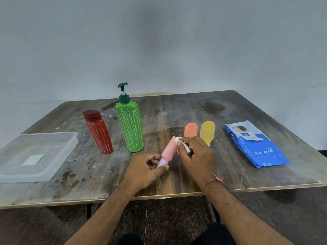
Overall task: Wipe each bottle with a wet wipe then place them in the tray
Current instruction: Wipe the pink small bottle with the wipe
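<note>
The left hand (146,167) covers the white cap end of the pink bottle (169,149). Most of the wet wipe (182,144) is hidden inside the right hand (196,154). That hand also covers the bases of the orange bottle (190,129) and yellow bottle (207,131) at its 12 o'clock. The print on the blue wipes pack (254,144) at 3 o'clock is too small to read. The clear tray (58,152) at 9 o'clock is cut off by the picture's edge.

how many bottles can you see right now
5: red bottle and green pump bottle standing mid-table, orange bottle and yellow bottle behind the hands, pink bottle held. None in the tray.
</note>
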`<state>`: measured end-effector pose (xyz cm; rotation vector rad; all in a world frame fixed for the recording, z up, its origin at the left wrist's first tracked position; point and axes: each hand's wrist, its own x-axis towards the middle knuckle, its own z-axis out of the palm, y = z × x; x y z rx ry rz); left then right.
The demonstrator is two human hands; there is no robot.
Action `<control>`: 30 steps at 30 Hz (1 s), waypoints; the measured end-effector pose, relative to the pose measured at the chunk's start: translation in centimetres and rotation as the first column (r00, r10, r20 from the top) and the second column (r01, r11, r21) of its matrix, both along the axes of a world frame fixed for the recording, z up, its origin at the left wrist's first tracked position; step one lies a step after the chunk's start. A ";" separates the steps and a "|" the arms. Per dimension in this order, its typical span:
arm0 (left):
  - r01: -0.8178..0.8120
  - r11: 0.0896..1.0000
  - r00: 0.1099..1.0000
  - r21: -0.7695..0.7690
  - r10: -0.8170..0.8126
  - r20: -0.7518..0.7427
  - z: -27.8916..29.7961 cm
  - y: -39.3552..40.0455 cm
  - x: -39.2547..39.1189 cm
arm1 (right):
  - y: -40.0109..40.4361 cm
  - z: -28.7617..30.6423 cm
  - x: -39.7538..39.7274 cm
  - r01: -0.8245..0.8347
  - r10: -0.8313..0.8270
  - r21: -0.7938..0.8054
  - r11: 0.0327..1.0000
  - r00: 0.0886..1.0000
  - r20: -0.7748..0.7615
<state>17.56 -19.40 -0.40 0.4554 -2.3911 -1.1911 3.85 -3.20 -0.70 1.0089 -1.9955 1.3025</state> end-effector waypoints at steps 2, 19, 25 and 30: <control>-0.004 1.000 1.000 0.016 0.004 0.001 0.1 0.1 0.0 | 0.1 0.1 0.0 -0.021 0.022 0.019 1.000 0.999 -0.029; -0.036 0.999 0.999 0.015 0.036 0.018 0.3 0.2 0.0 | 0.0 0.0 0.4 -0.047 0.059 0.156 0.987 0.996 -0.068; -0.048 0.999 0.999 0.018 0.047 0.019 0.1 0.2 0.0 | -0.1 -0.2 -0.1 0.056 -0.053 0.081 0.995 0.998 -0.034; -0.008 0.998 1.000 0.057 0.009 -0.012 0.4 0.4 0.1 | -0.2 -0.2 0.4 -0.195 0.214 0.215 0.957 0.975 -0.065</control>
